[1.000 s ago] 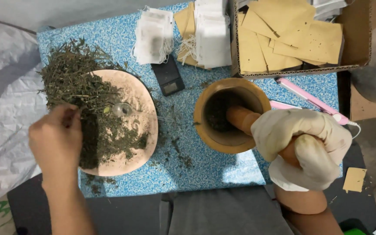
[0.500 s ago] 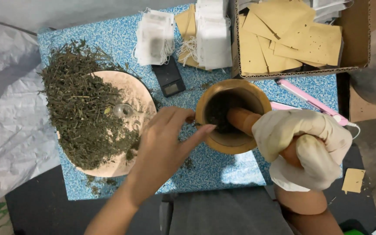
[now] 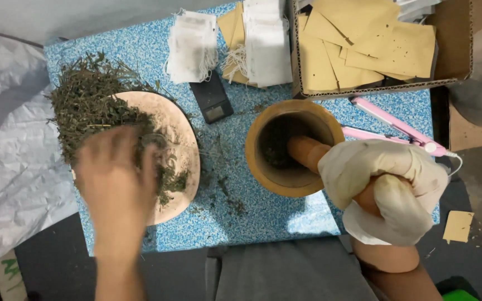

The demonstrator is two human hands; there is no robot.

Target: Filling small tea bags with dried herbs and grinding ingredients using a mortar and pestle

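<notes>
Biggest first: the blue speckled tabletop (image 3: pixel 140 56) carries everything, w/ crumpled grey-white plastic sheeting (image 3: pixel 6 161) spread along its left edge, prob. to catch spill.

The open brown cardboard box (image 3: pixel 458 39) sits at the far right, holding flat tan paper envelopes (image 3: pixel 363 50) stacked loosely. They're plain, no label I can make out. It's parked just behind the mortar, so likely w/in easy reach.

The heap of dried green herb (image 3: pixel 90 106) is piled on a round pale wooden plate (image 3: pixel 177 145), overflowing its far-left rim onto the table. Your left hand (image 3: pixel 115 184) is over the near side of the heap, blurred, fingers loosely together and curled down into the herb; can't tell if they've closed on any.

The round tan wooden mortar (image 3: pixel 263 167) stands just right of the plate, apart from it. Some dark crushed herb shows inside. Your right hand (image 3: pixel 386 184), in a cream cloth glove, is clamped around the thick brown wooden pestle (image 3: pixel 308 153), which leans into the bowl w/ its tip at the bottom. The glove prob. helps grip and spares the palm.

Behind the plate: stacks of small white drawstring filter bags (image 3: pixel 193 44), (image 3: pixel 266 42), unprinted. The small black pocket scale (image 3: pixel 212 99) lies between bags and mortar. The pink flat-iron style sealer (image 3: pixel 397 125) lies behind your gloved hand, cord trailing right. Loose herb crumbs (image 3: pixel 227 195) scatter between plate and mortar. One small tan paper square (image 3: pixel 457 226) lies off the table, far right.
</notes>
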